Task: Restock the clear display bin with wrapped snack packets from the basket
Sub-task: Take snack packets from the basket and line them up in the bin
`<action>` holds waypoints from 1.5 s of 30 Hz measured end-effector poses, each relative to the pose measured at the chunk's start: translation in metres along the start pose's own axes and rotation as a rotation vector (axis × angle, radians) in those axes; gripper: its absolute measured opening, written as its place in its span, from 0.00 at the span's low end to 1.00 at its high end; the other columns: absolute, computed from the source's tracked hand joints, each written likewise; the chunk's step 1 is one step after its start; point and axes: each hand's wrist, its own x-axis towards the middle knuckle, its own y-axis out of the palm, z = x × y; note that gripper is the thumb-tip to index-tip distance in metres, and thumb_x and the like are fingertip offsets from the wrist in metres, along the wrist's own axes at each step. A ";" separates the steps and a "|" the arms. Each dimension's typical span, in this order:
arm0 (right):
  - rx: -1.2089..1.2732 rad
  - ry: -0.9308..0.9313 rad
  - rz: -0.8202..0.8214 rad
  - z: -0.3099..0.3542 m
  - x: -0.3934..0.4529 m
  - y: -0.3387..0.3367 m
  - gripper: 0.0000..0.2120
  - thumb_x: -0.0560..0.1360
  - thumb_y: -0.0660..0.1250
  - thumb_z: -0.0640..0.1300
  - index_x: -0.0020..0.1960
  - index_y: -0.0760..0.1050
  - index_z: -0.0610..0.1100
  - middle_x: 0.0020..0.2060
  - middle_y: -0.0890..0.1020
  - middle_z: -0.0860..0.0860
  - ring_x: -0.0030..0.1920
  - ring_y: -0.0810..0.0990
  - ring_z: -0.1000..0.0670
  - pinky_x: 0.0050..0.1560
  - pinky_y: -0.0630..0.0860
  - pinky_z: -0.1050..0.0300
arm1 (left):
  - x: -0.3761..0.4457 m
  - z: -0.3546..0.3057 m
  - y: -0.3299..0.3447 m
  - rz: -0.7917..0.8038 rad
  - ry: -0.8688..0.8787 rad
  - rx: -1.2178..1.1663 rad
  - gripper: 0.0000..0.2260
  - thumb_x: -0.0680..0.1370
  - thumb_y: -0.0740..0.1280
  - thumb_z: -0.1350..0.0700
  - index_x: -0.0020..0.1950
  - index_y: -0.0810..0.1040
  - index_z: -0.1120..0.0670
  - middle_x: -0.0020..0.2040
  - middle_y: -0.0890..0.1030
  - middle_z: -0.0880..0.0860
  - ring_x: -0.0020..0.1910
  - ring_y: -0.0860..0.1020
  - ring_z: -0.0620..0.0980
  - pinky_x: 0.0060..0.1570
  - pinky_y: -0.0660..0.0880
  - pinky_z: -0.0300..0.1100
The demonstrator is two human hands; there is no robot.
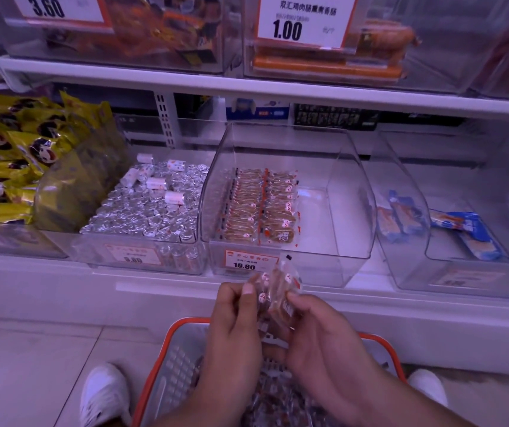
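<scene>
Together, a person's left hand [234,322] and right hand [318,331] hold a small stack of brown snack packets in clear wrappers [278,294] just in front of a store shelf, above a grey plastic basket with an orange rim [182,359] that sits on the floor. Fingers [248,289] of the left hand are curled round the stack's left side, thumb pressed against it; those of the right hand curl round its right side and underneath. More wrapped packets lie in the basket below the forearms.

Directly ahead on the lower white shelf [161,291] stands the clear plastic display bin [351,192], its front carrying an orange-edged price tag reading 10.80 [250,261]. Two neat rows of matching brown packets [261,208] fill its left part; its right part is bare.

Left of it, a clear bin of silver foil-wrapped sweets [151,208] holds a few white rolls on top, and yellow snack bags [16,149] are heaped further left. Right of it, a clear bin holds blue-wrapped packets [401,217]. White shoes [105,392] flank the basket.
</scene>
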 end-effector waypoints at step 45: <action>-2.275 0.275 -0.261 0.128 0.113 0.002 0.53 0.70 0.74 0.58 0.79 0.42 0.45 0.67 0.67 0.38 0.60 0.78 0.40 0.54 0.77 0.54 | 0.100 -0.059 -0.069 -0.135 0.443 0.104 0.07 0.74 0.62 0.53 0.45 0.79 0.46 0.32 0.74 0.42 0.25 0.69 0.43 0.29 0.68 0.40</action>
